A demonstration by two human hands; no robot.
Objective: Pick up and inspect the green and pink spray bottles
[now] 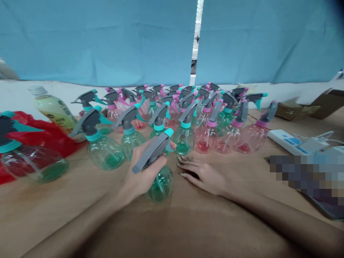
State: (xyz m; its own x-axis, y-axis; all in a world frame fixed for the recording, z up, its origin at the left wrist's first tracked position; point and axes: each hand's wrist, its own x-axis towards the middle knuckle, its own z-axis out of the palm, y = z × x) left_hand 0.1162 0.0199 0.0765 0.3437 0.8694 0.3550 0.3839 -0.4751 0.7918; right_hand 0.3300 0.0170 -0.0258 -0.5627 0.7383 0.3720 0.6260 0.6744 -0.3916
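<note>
My left hand [143,175] is closed around the neck of a green spray bottle [160,187] with a grey and teal trigger head. The bottle stands on the table, close to upright, its collar hidden by my fingers. To its right, my right hand [202,174] lies palm down on the tabletop with the fingers stretched out, holding nothing. Just beyond my hands stand more spray bottles, among them a green one [184,140] and a pink one [205,139].
Several rows of green and pink spray bottles fill the back. At left are a red plastic bag [57,141], a drink bottle [55,111] and another green spray bottle [34,163]. A power strip [287,141] and cardboard [329,104] lie at right. A blue curtain [107,43] hangs behind.
</note>
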